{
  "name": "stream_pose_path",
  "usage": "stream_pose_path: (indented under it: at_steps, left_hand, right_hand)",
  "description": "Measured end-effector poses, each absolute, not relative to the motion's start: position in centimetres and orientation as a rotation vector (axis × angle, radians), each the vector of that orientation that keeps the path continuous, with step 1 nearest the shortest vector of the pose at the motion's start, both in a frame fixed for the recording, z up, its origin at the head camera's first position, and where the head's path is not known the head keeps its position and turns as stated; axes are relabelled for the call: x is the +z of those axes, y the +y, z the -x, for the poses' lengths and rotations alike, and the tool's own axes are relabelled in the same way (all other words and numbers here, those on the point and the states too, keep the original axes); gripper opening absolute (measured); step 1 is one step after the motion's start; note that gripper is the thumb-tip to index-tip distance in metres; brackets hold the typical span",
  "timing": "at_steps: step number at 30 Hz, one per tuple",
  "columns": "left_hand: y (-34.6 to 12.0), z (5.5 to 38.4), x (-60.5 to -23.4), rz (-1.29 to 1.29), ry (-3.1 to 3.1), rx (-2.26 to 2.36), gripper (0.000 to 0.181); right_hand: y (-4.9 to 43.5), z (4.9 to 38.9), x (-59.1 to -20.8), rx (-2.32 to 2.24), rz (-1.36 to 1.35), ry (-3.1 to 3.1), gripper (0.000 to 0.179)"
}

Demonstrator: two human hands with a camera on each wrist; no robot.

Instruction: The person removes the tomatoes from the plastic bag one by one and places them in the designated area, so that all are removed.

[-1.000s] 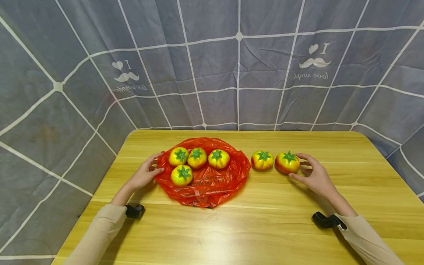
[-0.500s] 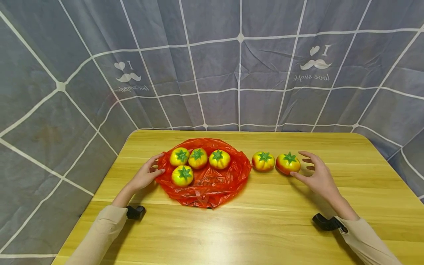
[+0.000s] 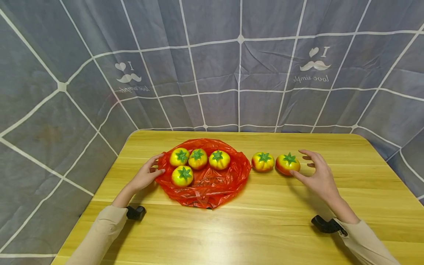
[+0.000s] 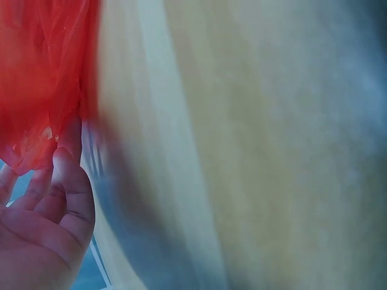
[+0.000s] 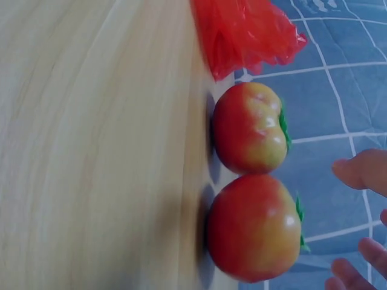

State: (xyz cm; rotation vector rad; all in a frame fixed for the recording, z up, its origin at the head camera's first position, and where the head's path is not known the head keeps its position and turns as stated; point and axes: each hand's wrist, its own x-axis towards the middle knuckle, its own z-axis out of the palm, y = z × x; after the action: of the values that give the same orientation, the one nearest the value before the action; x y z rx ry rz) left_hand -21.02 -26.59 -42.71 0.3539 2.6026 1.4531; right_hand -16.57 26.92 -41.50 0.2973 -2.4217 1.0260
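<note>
A red plastic bag (image 3: 228, 186) lies spread on the table with several yellow-red tomatoes on it, one of them a tomato (image 3: 219, 161) nearest the bag's right side. My left hand (image 3: 143, 177) pinches the bag's left edge between thumb and fingers, as the left wrist view (image 4: 45, 223) confirms. Right of the bag sit two more tomatoes side by side: an inner tomato (image 3: 262, 163) and an outer tomato (image 3: 287, 165), each with a green star-shaped top. Beside the outer one my right hand (image 3: 318, 181) is spread and holds nothing; its thumb tip overlaps the tomato's lower right edge in the head view.
The wooden table (image 3: 212, 235) reaches back to a grey curtain (image 3: 215, 106) with white lines, which also hangs along the left side. Black wrist straps (image 3: 135, 212) show at both beige sleeves (image 3: 99, 232).
The right hand's fingers have drawn back to the right from the outer tomato and spread wider. That tomato stays in place, and the left hand keeps its hold on the bag.
</note>
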Motion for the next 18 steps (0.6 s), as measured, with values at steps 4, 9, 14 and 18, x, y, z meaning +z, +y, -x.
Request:
stream_pose_path:
  at_steps: [4, 9, 14, 18]
  left_hand:
    - [-26.6, 21.0, -42.7, -0.353, 2.605, 1.454, 0.059]
    - [-26.6, 21.1, -42.7, -0.356, 2.602, 1.458, 0.059]
    - [-26.6, 21.1, -42.7, -0.348, 2.606, 1.451, 0.059]
    - [-26.6, 21.0, -42.6, -0.345, 2.603, 1.455, 0.059]
  right_hand:
    - [26.5, 16.5, -41.3, 1.023, -0.325, -2.385, 0.068]
    - [25.9, 16.4, -41.3, 1.006, -0.365, -2.341, 0.067]
    - [25.3, 16.3, -41.3, 0.998, -0.386, -2.327, 0.066]
    - [24.8, 16.3, -41.3, 0.998, -0.389, -2.324, 0.065]
